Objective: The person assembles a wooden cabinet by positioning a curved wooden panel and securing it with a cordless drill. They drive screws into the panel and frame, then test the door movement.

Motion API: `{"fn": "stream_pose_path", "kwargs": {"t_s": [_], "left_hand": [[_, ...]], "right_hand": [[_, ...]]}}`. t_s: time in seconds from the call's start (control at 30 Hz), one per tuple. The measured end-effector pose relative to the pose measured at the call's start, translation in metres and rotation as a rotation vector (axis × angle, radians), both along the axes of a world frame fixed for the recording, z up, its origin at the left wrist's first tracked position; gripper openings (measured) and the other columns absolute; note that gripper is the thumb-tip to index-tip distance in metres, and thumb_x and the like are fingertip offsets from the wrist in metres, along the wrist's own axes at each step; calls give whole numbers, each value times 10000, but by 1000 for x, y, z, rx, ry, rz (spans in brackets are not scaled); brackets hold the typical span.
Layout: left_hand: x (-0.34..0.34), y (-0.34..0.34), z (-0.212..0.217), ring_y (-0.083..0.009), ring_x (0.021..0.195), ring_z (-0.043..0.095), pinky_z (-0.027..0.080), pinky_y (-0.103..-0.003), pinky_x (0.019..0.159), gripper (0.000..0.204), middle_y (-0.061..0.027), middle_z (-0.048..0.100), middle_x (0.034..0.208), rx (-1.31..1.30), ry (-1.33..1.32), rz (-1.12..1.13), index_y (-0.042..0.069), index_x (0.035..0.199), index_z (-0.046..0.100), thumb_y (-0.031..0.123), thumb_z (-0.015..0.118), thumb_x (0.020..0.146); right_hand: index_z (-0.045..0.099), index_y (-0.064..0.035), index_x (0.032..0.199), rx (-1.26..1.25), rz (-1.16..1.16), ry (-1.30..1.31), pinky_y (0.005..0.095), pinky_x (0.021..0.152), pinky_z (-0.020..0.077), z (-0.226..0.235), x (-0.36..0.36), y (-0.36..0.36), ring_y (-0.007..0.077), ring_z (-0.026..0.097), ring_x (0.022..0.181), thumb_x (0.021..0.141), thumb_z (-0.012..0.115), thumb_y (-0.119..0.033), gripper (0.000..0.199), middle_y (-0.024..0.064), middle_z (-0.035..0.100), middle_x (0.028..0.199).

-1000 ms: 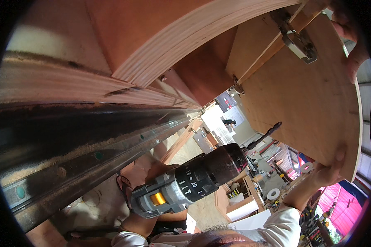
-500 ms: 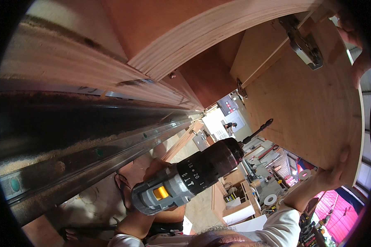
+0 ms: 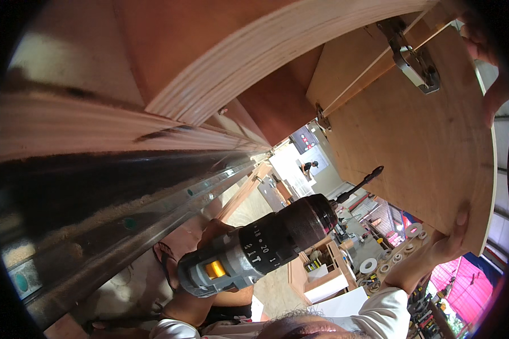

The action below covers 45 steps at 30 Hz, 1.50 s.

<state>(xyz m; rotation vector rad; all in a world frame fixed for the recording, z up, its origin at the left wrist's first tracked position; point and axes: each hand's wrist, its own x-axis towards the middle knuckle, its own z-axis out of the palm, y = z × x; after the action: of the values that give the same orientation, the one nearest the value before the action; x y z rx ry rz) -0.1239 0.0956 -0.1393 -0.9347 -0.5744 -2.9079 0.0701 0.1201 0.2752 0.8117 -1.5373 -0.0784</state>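
Observation:
A grey and black cordless drill (image 3: pixel 254 248) with a yellow switch fills the lower middle. My left hand (image 3: pixel 214 230) is closed round its grip, mostly hidden behind the body. The long driver bit (image 3: pixel 361 185) points up and right, its tip overlapping the door panel in view; whether they touch I cannot tell. My right hand (image 3: pixel 453 240) holds the lower edge of the pale plywood door panel (image 3: pixel 413 141), fingers on its face. A metal cabinet hinge (image 3: pixel 415 65) joins the panel near its upper end, and another hinge (image 3: pixel 322 117) sits farther along.
The plywood cabinet (image 3: pixel 232 62) arches overhead. On the left runs a dark metal rail (image 3: pixel 96 198) dusted with sawdust. Another hand (image 3: pixel 481 48) grips the panel's upper right edge; whose it is I cannot tell. Tape rolls (image 3: pixel 369 265) and tools lie beyond, and a person (image 3: pixel 309 166) stands far off.
The cabinet edge and the hinges have shifted slightly left in view. The drill has dipped a little, with its bit tip slightly farther right. Both my hands keep their hold.

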Motion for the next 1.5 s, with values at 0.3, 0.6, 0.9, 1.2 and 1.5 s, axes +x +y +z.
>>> {"fn": "stream_pose_path", "kwargs": {"t_s": [0.3, 0.6, 0.9, 1.2, 1.5], "left_hand": [[2, 6, -4, -215, 1111, 578, 465, -376, 968, 441, -101, 587, 1214, -26, 16, 32, 78, 1243, 517, 312, 668, 901], [1, 21, -21, -217, 1129, 563, 450, -381, 981, 464, -96, 578, 1234, -151, 27, 200, 86, 1266, 520, 330, 666, 900], [-9, -56, 81, -211, 1209, 532, 396, -417, 1065, 511, -48, 576, 1319, -140, 246, 422, 115, 1322, 542, 381, 673, 906], [-35, -86, 135, -158, 758, 579, 487, -324, 692, 550, -132, 619, 1047, 214, 248, 125, 7, 1235, 544, 310, 772, 836], [-37, -110, 170, -161, 675, 566, 467, -314, 616, 256, -101, 624, 908, 328, 227, 94, 10, 1141, 588, 79, 647, 901]], "right_hand": [[586, 102, 1228, -55, 39, 48, 417, 848, 581, -7, -17, -7, 300, 671, 1004, 824, 669, -29, 433, 225, 648, 1160], [629, 107, 1161, 207, -53, 135, 414, 826, 614, 18, -10, 8, 274, 685, 977, 859, 659, -14, 326, 225, 653, 1169], [596, 77, 1185, 248, -315, 290, 372, 908, 510, 8, -11, 4, 239, 630, 1037, 850, 641, -19, 351, 162, 626, 1167], [569, 99, 1235, 269, -281, 157, 378, 980, 430, 3, -14, -13, 246, 581, 1109, 829, 666, -20, 434, 154, 598, 1177], [619, 121, 1202, 91, 10, -92, 358, 907, 556, -4, -18, -9, 246, 659, 1036, 861, 657, 35, 354, 190, 650, 1191]]}}
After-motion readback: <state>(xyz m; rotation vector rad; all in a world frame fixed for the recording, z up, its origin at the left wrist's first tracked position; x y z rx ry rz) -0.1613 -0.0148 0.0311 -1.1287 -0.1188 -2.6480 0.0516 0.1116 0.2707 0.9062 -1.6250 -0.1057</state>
